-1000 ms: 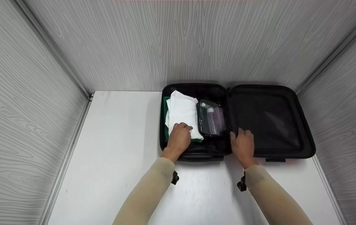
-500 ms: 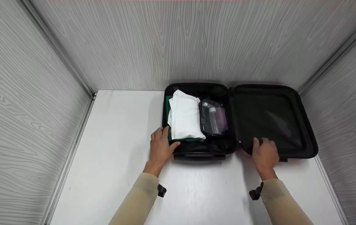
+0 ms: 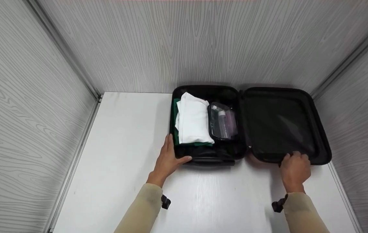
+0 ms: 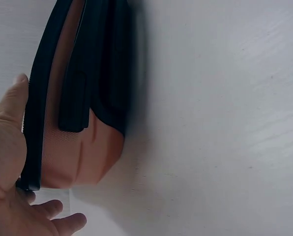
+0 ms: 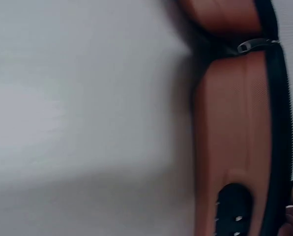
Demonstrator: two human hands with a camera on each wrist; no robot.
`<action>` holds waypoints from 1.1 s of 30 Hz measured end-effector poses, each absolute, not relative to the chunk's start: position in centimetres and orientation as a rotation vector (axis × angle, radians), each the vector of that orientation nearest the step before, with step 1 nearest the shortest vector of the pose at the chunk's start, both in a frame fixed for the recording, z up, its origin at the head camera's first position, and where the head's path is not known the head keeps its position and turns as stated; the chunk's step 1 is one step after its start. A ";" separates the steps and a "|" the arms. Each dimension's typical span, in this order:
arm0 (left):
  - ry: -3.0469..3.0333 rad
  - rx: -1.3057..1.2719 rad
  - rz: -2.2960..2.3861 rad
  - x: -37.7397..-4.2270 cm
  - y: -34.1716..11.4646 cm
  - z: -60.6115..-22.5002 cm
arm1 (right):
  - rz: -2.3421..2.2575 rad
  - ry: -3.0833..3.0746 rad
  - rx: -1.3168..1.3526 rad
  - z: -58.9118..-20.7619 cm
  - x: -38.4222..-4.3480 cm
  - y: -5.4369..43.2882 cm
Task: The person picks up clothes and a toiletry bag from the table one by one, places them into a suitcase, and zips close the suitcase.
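An unfolded suitcase (image 3: 210, 151) lies against the back wall, its packed half on the left and its lid (image 3: 277, 119) laid flat on the right. Folded white cloth (image 3: 194, 121) rests over green fabric (image 3: 176, 137) in the packed half. Beside the cloth sits a clear zip pouch (image 3: 215, 127) with small bottles inside. My left hand (image 3: 165, 162) rests at the near left corner, thumb spread along the front rim and fingers extended along the side. With fingers curled over the lid's front rim, my right hand (image 3: 295, 171) grips it near the right corner.
The white tabletop (image 3: 122, 145) spreads to the left and in front of the suitcase. Grey wood-grain panels (image 3: 184, 42) enclose the back and both sides. A carry handle (image 3: 214, 162) juts from the packed half's front, and a zipper pull (image 5: 245, 46) hangs between the halves.
My left hand has left the white cloth and moved to the suitcase's near left corner. My right hand has slid right along the lid's front rim from the hinge side.
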State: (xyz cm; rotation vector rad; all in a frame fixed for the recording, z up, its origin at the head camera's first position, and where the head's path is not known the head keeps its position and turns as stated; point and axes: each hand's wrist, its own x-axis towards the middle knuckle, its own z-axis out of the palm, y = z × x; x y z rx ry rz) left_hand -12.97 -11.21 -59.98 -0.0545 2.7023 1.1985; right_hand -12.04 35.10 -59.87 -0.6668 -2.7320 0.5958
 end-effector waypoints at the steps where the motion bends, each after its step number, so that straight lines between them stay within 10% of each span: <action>1: 2.700 -0.049 1.198 -13.0 -11.2 -60.1 | 0.565 -2.696 -0.641 -60.2 -11.9 35.2; 33: 2.843 -0.087 0.984 -12.9 -10.8 -60.3 | 1.582 -2.252 -1.184 -61.9 -12.4 36.6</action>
